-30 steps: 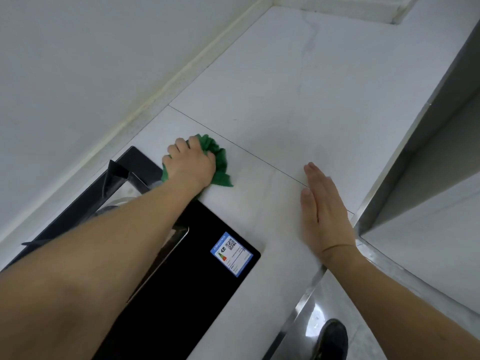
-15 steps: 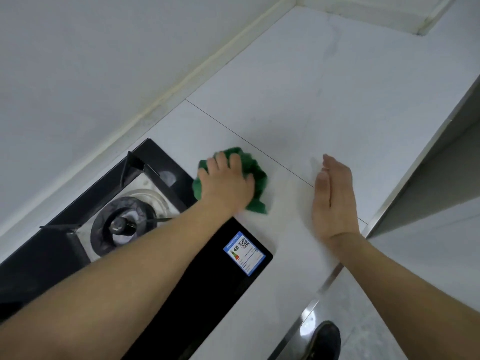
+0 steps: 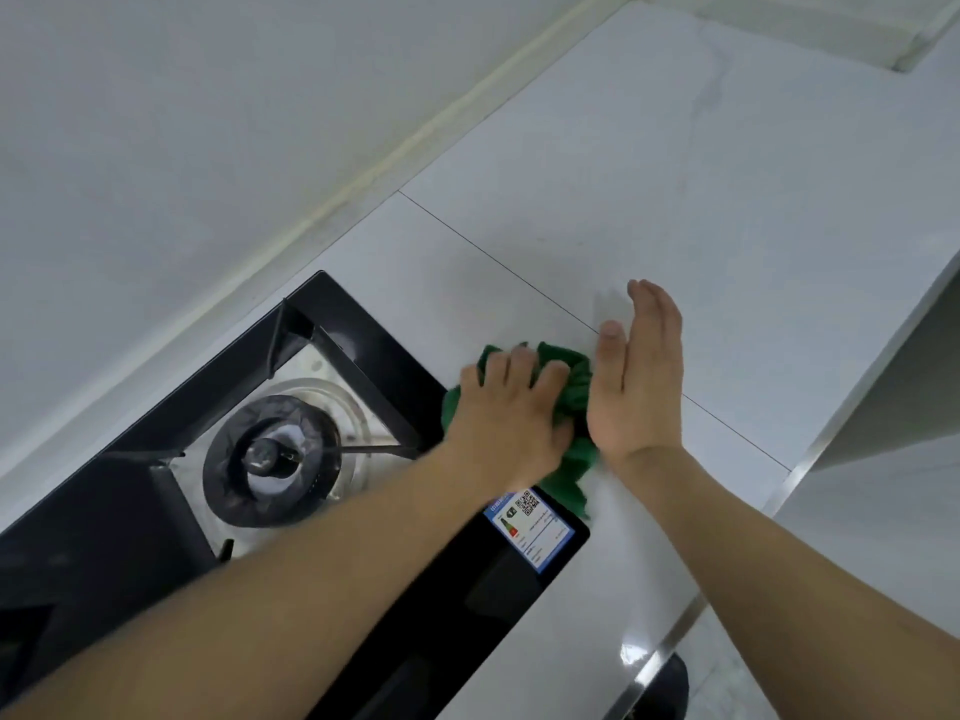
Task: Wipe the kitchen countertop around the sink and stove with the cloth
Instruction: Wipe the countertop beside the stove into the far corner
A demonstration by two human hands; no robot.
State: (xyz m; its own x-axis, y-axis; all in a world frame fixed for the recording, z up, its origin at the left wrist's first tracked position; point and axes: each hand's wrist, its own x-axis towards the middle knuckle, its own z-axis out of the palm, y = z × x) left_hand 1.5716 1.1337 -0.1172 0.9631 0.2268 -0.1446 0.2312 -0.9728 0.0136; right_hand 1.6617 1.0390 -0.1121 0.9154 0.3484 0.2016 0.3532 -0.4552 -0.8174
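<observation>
As the wiping stroke ran along the right edge of the stove (image 3: pixel 363 511), the left hand (image 3: pixel 511 415) had carried the green cloth (image 3: pixel 571 402) from the stove's far corner toward its near right corner, beside the blue label (image 3: pixel 535 527) on the black glass. The left fingers (image 3: pixel 519 363) lay curled over the bunched cloth, pressing it flat to the desk (image 3: pixel 701 210); part of the cloth overlapped the stove edge.

Just right of the stove, the right hand (image 3: pixel 641 376) had turned from palm-down on the desk to standing on its outer edge, fingers straight and together, thumb up, holding nothing. It stood touching or just beside the cloth; which of the two could not be told. The gap seen between the hands half a second before had closed.

Judged from this, the strip of desk beside the stove had been covered, and the upright right hand was probably acting as a stop to gather debris against the cloth.

Farther from the stove, the desk beyond the thin seam (image 3: pixel 493 262) showed faint marks and was not yet wiped. No sink was in view.
</observation>
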